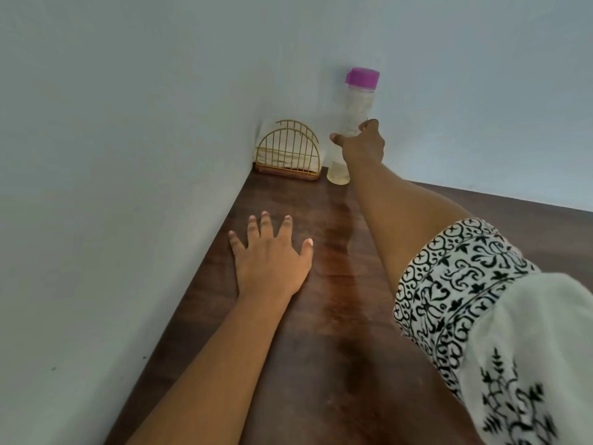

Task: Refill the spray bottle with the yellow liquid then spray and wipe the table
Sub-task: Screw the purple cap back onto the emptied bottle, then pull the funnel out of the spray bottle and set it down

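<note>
A tall clear bottle with a purple cap stands in the far corner of the dark wooden table. A little yellow liquid sits at its bottom. My right hand reaches out to it and holds its middle, thumb on the left side and fingers on the right. My left hand rests flat on the table with fingers spread, nearer to me and left of the right arm. No spray bottle or cloth is in view.
A gold wire napkin holder with white napkins stands in the corner, just left of the bottle. Pale walls close the table on the left and at the back. A shiny streak runs along the table's middle.
</note>
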